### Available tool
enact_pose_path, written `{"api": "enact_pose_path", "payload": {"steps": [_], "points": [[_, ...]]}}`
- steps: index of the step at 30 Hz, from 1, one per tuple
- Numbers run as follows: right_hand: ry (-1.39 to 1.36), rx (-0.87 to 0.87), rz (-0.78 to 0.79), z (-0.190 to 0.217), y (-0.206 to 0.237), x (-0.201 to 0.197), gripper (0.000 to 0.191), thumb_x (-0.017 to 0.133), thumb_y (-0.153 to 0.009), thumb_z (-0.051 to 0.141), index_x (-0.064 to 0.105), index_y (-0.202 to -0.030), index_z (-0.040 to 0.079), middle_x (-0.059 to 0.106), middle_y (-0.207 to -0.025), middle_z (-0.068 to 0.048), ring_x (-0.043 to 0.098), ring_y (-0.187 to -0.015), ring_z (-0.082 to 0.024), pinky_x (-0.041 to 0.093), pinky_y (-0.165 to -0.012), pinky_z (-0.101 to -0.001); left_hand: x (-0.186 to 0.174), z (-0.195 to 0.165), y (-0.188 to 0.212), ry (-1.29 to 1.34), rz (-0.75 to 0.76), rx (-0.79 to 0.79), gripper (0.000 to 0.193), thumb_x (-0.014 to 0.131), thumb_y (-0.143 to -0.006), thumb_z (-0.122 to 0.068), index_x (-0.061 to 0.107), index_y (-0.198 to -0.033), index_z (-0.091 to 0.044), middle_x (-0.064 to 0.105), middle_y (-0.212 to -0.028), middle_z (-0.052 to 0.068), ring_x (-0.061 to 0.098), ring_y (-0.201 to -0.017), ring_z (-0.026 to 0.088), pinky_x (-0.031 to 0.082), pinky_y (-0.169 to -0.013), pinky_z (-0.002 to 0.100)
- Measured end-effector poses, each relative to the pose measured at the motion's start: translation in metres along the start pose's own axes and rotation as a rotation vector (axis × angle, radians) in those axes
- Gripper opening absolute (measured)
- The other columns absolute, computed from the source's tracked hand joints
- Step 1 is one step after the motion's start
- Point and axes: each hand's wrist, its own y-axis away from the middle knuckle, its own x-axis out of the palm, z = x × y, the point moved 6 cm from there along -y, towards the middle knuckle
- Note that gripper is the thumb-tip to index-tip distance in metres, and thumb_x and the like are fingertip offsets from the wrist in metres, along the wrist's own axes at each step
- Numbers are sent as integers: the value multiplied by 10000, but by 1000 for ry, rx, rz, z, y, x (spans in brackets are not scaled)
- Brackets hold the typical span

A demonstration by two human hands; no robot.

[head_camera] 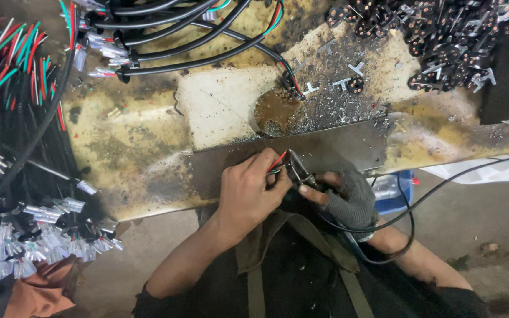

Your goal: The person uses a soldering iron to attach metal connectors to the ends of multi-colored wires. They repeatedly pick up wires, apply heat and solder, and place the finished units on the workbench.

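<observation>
Stained yellow surface (131,147) carries metal scraps and a grey metal plate (325,150). At its near edge, the left hand (247,191) fingers pinch red and green wires (276,163); the gloved right hand (349,197) fingers are clamped on a small tool (297,171).

Cable bundles (25,118) lie left on the counter (131,147); plug parts (437,41) far right; metal plate (325,150) near, centre.
</observation>
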Motion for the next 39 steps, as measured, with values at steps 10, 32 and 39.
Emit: {"api": "enact_pose_path", "payload": {"steps": [10,32,39], "points": [[124,-210,166,23,-13,-16,251,721,-819,222,759,-1066,248,716,-951,-118,620,-764,-286,466,-625,-404,3,5,1,-38,33,-19,209,760,-842,-125,558,-841,-68,596,-641,74,629,-542,301,472,-496,424],[-1162,456,22,-72,15,83,163,714,-889,86,562,-894,27,617,-887,-74,571,-845,-158,467,-779,-281,-17,-16,12,88,-221,192,174,780,-821,-1,708,-978,-27,696,-919,95,711,-758,215,582,-670,317],[-1727,694,-43,-80,9,100,316,679,-871,117,540,-1077,-78,625,-1194,-186,599,-1178,-267,485,-1059,-336,-6,-9,17,49,-325,226,163,845,-849,-17,737,-965,-55,724,-922,73,744,-777,196,595,-675,285]]}}
